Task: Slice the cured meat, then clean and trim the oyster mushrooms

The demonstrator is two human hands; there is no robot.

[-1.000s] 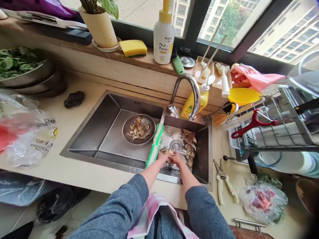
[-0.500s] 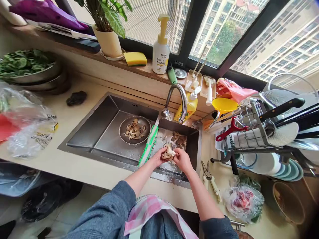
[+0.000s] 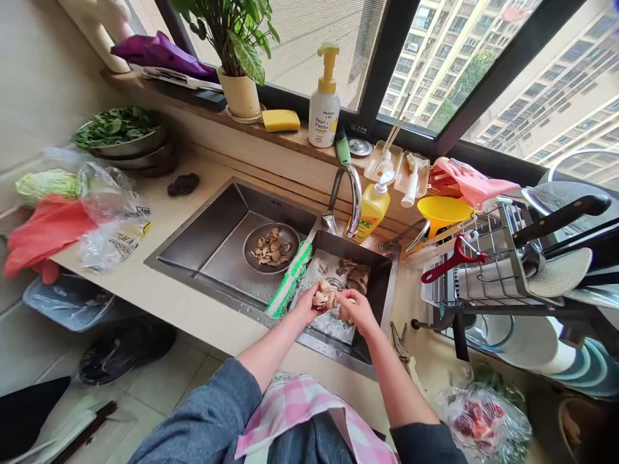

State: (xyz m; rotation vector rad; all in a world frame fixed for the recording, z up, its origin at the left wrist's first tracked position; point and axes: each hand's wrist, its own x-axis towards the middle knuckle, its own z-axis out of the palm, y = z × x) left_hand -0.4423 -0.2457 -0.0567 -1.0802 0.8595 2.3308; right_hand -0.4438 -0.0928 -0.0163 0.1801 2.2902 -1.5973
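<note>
My left hand (image 3: 307,307) is closed around a pale cluster of oyster mushrooms (image 3: 325,294), held over the smaller right basin (image 3: 372,254). Close beside it my right hand (image 3: 358,310) is pinched, its fingertips by the cluster's right side and a pale mushroom piece showing under them. More brownish mushrooms (image 3: 356,277) lie wet in that basin, behind the hands. A round pan-like dish (image 3: 247,248) in the larger left basin holds torn mushroom pieces (image 3: 271,248). Between the basins a green-and-white cloth (image 3: 289,281) hangs over the divider.
The faucet (image 3: 355,193) arches over the right basin, beside a yellow soap bottle (image 3: 370,209). To the right stand pliers-like shears (image 3: 402,348), a dish rack (image 3: 493,258) with a knife, and bagged meat (image 3: 478,419). Leafy greens (image 3: 118,125) and a red glove (image 3: 48,229) are left.
The view has swung left, so everything sits further right and more of the left counter shows. The mushroom cluster has turned in my left hand; my right fingers have shifted along its side.
</note>
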